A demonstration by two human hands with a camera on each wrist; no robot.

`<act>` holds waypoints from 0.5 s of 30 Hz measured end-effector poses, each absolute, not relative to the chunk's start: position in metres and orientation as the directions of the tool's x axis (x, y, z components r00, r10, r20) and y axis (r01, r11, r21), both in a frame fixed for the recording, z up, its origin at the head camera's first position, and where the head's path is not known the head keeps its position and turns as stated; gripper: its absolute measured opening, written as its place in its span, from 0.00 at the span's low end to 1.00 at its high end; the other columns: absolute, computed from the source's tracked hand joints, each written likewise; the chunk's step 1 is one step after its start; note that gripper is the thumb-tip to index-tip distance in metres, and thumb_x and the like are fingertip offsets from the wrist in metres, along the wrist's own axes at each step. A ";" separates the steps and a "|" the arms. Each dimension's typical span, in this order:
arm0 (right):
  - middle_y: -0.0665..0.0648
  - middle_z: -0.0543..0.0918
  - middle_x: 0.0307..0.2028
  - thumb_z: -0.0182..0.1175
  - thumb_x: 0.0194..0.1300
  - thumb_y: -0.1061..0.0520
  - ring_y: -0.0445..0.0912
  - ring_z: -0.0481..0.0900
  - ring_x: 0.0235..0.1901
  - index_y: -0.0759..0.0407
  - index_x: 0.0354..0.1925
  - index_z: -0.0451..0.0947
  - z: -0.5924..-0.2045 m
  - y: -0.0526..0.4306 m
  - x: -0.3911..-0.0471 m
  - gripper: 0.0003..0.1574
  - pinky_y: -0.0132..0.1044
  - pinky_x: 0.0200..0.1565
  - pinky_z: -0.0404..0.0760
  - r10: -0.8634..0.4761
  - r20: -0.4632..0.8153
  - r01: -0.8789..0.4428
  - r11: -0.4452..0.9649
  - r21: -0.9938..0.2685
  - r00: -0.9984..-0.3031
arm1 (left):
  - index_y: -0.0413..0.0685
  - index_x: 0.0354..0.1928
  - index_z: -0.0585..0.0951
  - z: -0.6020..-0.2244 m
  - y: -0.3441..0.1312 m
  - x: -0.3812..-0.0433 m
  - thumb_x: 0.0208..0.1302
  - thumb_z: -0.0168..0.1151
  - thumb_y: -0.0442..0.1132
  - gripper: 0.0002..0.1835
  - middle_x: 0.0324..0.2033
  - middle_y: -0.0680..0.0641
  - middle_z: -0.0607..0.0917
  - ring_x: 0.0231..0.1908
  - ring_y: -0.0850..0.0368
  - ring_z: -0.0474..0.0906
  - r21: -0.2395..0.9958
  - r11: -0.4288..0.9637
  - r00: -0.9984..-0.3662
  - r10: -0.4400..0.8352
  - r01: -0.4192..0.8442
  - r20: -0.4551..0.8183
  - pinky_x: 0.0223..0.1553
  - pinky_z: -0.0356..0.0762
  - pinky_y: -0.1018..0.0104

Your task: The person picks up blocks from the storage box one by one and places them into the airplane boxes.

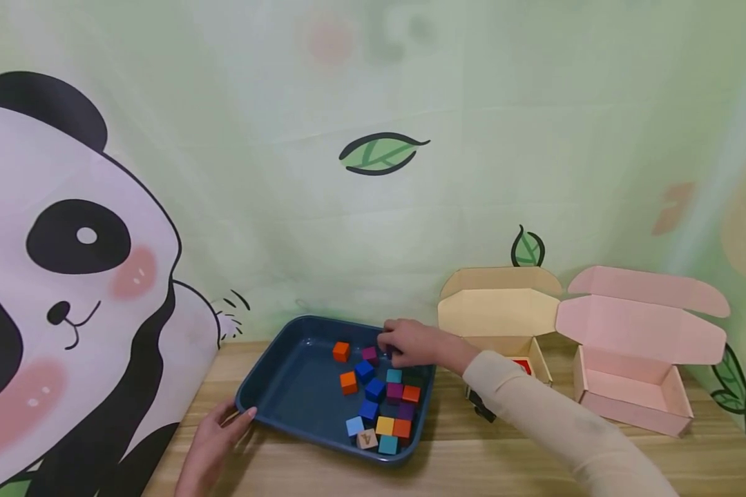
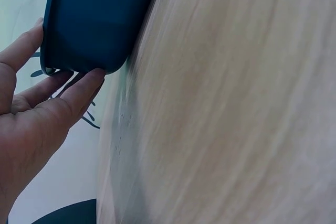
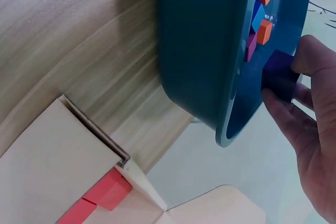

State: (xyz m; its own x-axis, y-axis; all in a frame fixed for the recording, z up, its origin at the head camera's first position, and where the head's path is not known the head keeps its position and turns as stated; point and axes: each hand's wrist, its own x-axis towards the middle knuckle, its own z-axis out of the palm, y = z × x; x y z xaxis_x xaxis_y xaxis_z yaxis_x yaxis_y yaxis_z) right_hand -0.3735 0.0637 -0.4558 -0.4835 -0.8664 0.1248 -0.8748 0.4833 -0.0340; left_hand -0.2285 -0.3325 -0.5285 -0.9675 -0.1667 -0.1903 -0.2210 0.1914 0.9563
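A dark blue tray [image 1: 292, 386] lies on the table with several coloured cubes, mostly in its right half. At its near left corner my left hand [image 1: 217, 435] holds the tray, the thumb on the rim and other fingers against the side, as the left wrist view shows. My right hand [image 1: 413, 343] reaches over the tray's far right corner. Between its thumb and fingers it pinches a dark purple-blue cube [image 3: 278, 75], seen in the right wrist view. Nearby in the tray are a purple cube [image 1: 369, 355], an orange cube [image 1: 341, 352] and a blue cube [image 1: 364, 372].
To the right of the tray stands a cream cardboard box [image 1: 542, 362], lid up, with red blocks [image 3: 107, 189] inside. Further right is a pink box [image 1: 634, 411], its lid also up. A panda-printed cloth [image 1: 255, 228] hangs behind the wooden table [image 1: 311, 476].
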 end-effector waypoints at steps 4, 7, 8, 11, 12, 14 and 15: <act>0.52 0.75 0.38 0.64 0.64 0.58 0.44 0.71 0.35 0.56 0.44 0.82 -0.454 0.068 -0.374 0.10 0.31 0.38 0.78 -0.854 0.161 -0.867 0.496 -0.038 -0.495 | 0.27 0.74 0.57 -0.528 -0.333 -0.229 0.71 0.66 0.43 0.41 0.73 0.27 0.59 0.72 0.34 0.58 0.955 0.188 -0.966 -0.165 -0.228 -0.198 0.68 0.71 0.54; 0.54 0.77 0.42 0.63 0.64 0.60 0.45 0.73 0.37 0.58 0.47 0.82 -0.453 0.072 -0.374 0.12 0.35 0.42 0.81 -0.847 0.198 -0.868 0.494 -0.047 -0.493 | 0.27 0.74 0.56 -0.529 -0.333 -0.230 0.71 0.66 0.43 0.42 0.73 0.27 0.59 0.72 0.35 0.58 0.956 0.189 -0.967 -0.165 -0.226 -0.196 0.68 0.70 0.53; 0.55 0.77 0.43 0.63 0.64 0.60 0.46 0.73 0.38 0.58 0.47 0.82 -0.452 0.073 -0.374 0.12 0.35 0.43 0.82 -0.845 0.208 -0.868 0.494 -0.049 -0.493 | 0.27 0.74 0.56 -0.529 -0.333 -0.230 0.71 0.66 0.43 0.42 0.73 0.27 0.59 0.72 0.35 0.59 0.956 0.190 -0.967 -0.166 -0.224 -0.194 0.68 0.70 0.53; 0.56 0.78 0.44 0.63 0.64 0.61 0.46 0.74 0.39 0.59 0.48 0.82 -0.451 0.076 -0.374 0.13 0.37 0.44 0.82 -0.841 0.227 -0.869 0.492 -0.054 -0.491 | 0.26 0.74 0.57 -0.528 -0.332 -0.229 0.71 0.66 0.43 0.41 0.73 0.27 0.59 0.72 0.35 0.59 0.956 0.192 -0.967 -0.167 -0.222 -0.191 0.68 0.70 0.53; 0.56 0.78 0.43 0.63 0.64 0.61 0.46 0.74 0.38 0.59 0.48 0.82 -0.452 0.077 -0.374 0.13 0.37 0.43 0.82 -0.841 0.230 -0.869 0.492 -0.052 -0.490 | 0.26 0.74 0.57 -0.528 -0.332 -0.229 0.71 0.66 0.43 0.41 0.73 0.27 0.59 0.72 0.35 0.59 0.955 0.193 -0.967 -0.169 -0.224 -0.192 0.68 0.69 0.52; 0.55 0.78 0.43 0.63 0.64 0.61 0.46 0.74 0.38 0.59 0.48 0.82 -0.452 0.080 -0.374 0.13 0.36 0.43 0.82 -0.839 0.229 -0.866 0.497 -0.047 -0.494 | 0.26 0.74 0.57 -0.528 -0.331 -0.229 0.71 0.66 0.43 0.41 0.73 0.26 0.59 0.72 0.34 0.59 0.954 0.195 -0.966 -0.171 -0.228 -0.196 0.69 0.67 0.50; 0.55 0.78 0.42 0.63 0.64 0.61 0.46 0.74 0.38 0.59 0.47 0.82 -0.451 0.081 -0.374 0.12 0.36 0.43 0.82 -0.837 0.230 -0.865 0.500 -0.047 -0.497 | 0.26 0.74 0.56 -0.527 -0.331 -0.229 0.71 0.66 0.43 0.41 0.73 0.26 0.59 0.72 0.34 0.59 0.953 0.197 -0.965 -0.172 -0.232 -0.199 0.70 0.66 0.49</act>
